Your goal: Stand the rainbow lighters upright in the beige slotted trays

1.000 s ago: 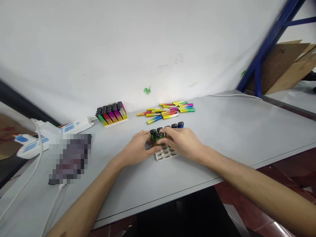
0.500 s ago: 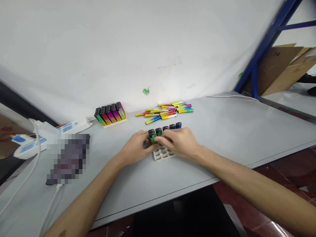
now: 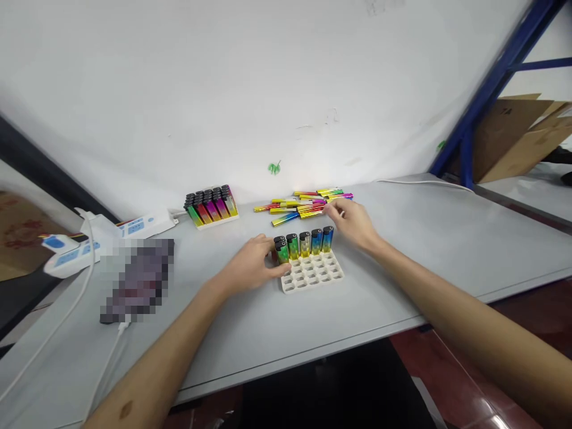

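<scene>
In the head view a white plastic tray [image 3: 313, 275] with rows of slots lies in front of me. Along its back row stand several upright lighters [image 3: 316, 241] with black tops and green, yellow or blue bodies. My left hand [image 3: 252, 262] is closed round the tray's left end, thumb in front, beside the green lighter [image 3: 283, 251] at the corner. Over the right side of a pile of shiny gradient-coloured flat pieces [image 3: 292, 208] is my right hand [image 3: 353, 221]. Its fingers are half bent and slightly apart, tips at the pile; I see nothing held in them.
A full tray of lighters [image 3: 212, 207] stands against the wall at the left. Nearer are power strips [image 3: 143, 225] with cables and a blurred-out dark object [image 3: 138, 280]. Cardboard boxes [image 3: 518, 131] stand behind a blue metal frame [image 3: 467, 143] at the right.
My right hand has left the tray and moved back and right to the pile of pieces, uncovering the slots. My left hand stays at the tray's left end. The camera view has shifted slightly.
</scene>
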{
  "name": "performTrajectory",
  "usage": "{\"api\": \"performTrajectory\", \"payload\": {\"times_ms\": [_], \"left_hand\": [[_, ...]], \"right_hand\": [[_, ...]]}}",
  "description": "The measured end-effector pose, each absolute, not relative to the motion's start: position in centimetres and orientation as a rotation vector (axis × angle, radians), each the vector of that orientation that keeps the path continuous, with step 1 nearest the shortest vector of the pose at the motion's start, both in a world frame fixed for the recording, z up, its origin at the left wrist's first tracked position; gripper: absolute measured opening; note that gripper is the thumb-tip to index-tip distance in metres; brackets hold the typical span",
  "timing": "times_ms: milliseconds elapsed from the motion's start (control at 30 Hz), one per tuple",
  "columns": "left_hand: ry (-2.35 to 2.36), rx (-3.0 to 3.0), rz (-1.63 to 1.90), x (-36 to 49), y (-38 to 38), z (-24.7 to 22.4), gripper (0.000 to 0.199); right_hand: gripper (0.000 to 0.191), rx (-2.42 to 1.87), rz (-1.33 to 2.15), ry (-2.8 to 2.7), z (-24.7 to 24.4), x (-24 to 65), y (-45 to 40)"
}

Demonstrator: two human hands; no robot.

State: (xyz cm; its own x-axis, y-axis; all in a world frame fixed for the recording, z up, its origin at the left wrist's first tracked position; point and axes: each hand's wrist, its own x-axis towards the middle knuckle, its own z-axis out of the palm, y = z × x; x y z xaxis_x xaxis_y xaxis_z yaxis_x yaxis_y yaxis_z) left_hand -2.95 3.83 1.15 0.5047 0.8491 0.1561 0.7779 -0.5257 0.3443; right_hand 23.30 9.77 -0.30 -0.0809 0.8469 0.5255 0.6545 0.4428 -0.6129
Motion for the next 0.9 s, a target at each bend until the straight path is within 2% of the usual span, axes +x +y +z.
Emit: {"api": "performTrajectory", "payload": {"times_ms": [167, 300, 400, 500, 600, 733, 767, 900], "left_hand": [[1.373, 2.564, 0.412, -2.9, 3.6, 1.3, 0.032], [1.328, 2.603, 0.383, -3.0, 3.5, 1.2, 0.031], [1.303, 2.620, 0.367, -3.2, 3.5, 1.2, 0.034], [1.284, 2.647, 0.370, -3.4, 3.6, 1.2, 0.037], [1.274, 2.661, 0.373, -3.4, 3.6, 1.2, 0.038], [1.250, 2.654, 0.363, -3.3, 3.7, 1.2, 0.036], [1.249, 2.651, 0.365, -3.3, 3.7, 1.1, 0.036], [1.270, 2.614, 0.384, -3.3, 3.8, 1.0, 0.036]], "right_hand": [[0.023, -0.999, -0.126, -2.427, -0.2, 21.0, 14.1], [0.036, -0.830, -0.305, -2.724, 0.7, 17.7, 15.8], [0.039, -0.816, -0.309, -2.858, 1.2, 15.8, 16.3], [0.037, -0.888, -0.113, -2.833, 1.8, 15.2, 16.2], [0.044, -1.019, 0.141, -2.576, 2.4, 16.3, 15.4], [0.017, -1.236, 0.494, -2.006, 2.5, 19.4, 13.3], [0.015, -1.256, 0.645, -1.873, 2.3, 20.3, 12.7], [0.023, -1.161, 1.154, -1.435, 0.9, 23.4, 10.8]]}}
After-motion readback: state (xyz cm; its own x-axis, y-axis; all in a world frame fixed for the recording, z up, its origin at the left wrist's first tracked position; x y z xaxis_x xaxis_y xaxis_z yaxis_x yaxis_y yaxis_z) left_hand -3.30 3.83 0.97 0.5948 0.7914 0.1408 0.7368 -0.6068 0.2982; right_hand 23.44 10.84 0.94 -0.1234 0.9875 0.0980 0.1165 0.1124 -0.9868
